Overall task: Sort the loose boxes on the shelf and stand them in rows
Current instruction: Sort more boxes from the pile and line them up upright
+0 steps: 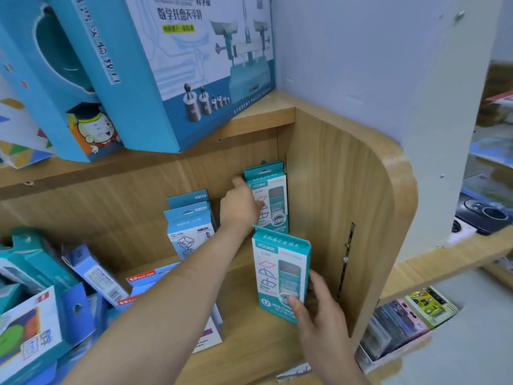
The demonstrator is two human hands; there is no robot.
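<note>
A teal-and-white box [273, 195] stands upright in the back right corner of the wooden shelf [244, 337]. My left hand [240, 207] touches its left edge, one finger stretched up along it. A matching teal box [279, 273] stands upright nearer the front, and my right hand [319, 309] grips its lower right side, thumb on the front face. Two light blue boxes [191, 226] stand one behind the other to the left of my left arm. A heap of loose blue and teal boxes [50, 295] lies at the left of the shelf.
The shelf's curved wooden side wall [361, 218] closes the right. Large blue boxes [177, 68] sit on the shelf above. Flat red-and-blue boxes [144, 276] lie under my left arm. A lower rack of small packs [402, 323] stands outside at the right.
</note>
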